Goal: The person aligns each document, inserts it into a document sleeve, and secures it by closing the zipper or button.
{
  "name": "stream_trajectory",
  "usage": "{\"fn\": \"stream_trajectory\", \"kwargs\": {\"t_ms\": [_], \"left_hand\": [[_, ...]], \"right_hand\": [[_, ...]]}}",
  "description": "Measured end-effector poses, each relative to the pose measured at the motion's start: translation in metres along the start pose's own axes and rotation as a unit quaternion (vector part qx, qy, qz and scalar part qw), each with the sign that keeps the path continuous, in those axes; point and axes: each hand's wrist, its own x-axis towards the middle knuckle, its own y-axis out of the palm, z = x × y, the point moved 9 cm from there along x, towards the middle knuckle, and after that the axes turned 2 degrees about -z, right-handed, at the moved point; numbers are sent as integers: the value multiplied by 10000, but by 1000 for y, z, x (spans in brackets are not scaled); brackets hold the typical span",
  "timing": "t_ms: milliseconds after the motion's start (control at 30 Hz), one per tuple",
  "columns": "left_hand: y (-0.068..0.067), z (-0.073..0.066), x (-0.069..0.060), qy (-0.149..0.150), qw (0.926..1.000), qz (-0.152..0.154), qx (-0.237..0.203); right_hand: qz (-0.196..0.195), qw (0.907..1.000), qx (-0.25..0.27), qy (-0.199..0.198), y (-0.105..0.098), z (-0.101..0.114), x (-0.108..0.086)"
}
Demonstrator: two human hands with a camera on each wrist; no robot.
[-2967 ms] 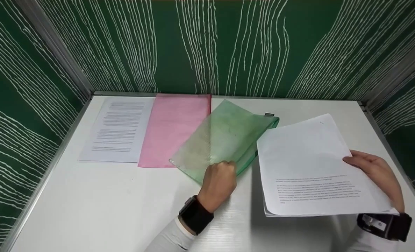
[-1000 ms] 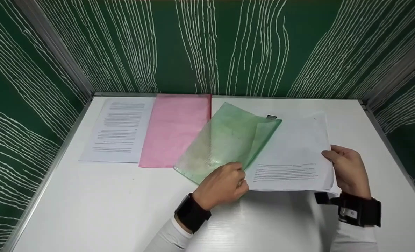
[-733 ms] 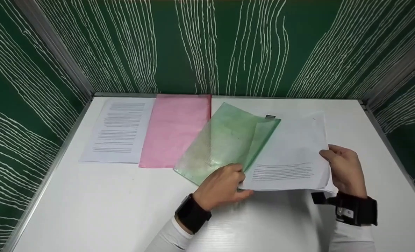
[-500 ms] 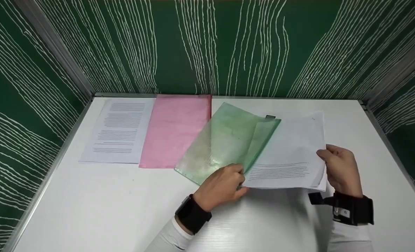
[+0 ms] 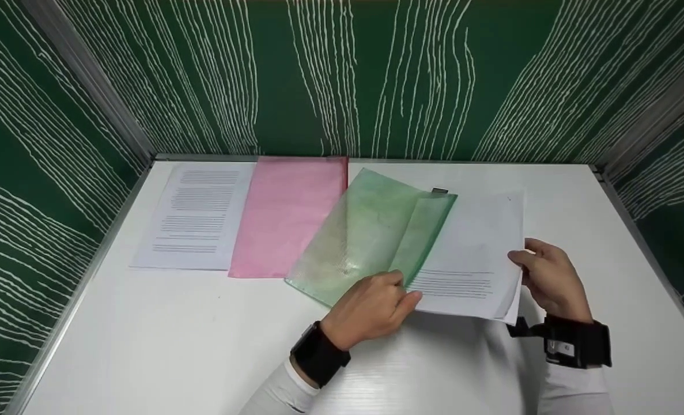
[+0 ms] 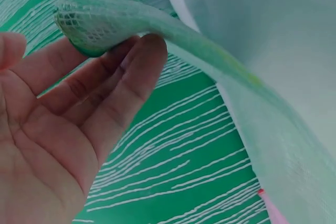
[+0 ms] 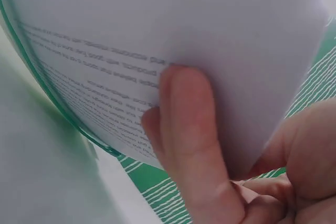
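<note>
A green mesh zipper pouch (image 5: 370, 225) lies aslant, overlapping a pink pouch (image 5: 295, 213). My left hand (image 5: 367, 308) holds the near corner of its mouth, fingers hooked at the rim and thumb apart from it. The left wrist view shows that hand (image 6: 68, 114) with the fingertips against the mesh rim (image 6: 105, 24). My right hand (image 5: 555, 276) pinches the right edge of a stapled stack of printed sheets (image 5: 474, 242). The stack's left part is inside the pouch, showing through the mesh. In the right wrist view, fingers (image 7: 194, 124) lie across the printed sheet (image 7: 105, 40).
Another printed stack (image 5: 192, 219) lies at the left of the white table (image 5: 163, 328), partly under the pink pouch. A dark zipper tab (image 5: 439, 191) is at the green pouch's upper corner. Green walls (image 5: 365, 75) with white lines enclose the table on three sides.
The right hand has carried the stack leftward, and its left part has gone into the green pouch. The left hand has shifted slightly right along the pouch mouth, its thumb now spread.
</note>
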Motion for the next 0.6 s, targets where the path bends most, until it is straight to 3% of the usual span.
{"fn": "stream_trajectory", "kwargs": {"t_ms": [133, 300, 467, 600], "left_hand": [[2, -1, 0, 39, 9997, -7, 226], [7, -3, 0, -32, 9988, 217, 431], [17, -5, 1, -233, 9969, 486, 571], [25, -3, 5, -644, 9948, 487, 623]], "right_hand": [[582, 9982, 11, 143, 8, -9, 4], [1113, 9933, 65, 290, 13, -21, 7], [1285, 9909, -66, 395, 14, -29, 10], [1307, 9904, -102, 439, 15, -33, 12]]}}
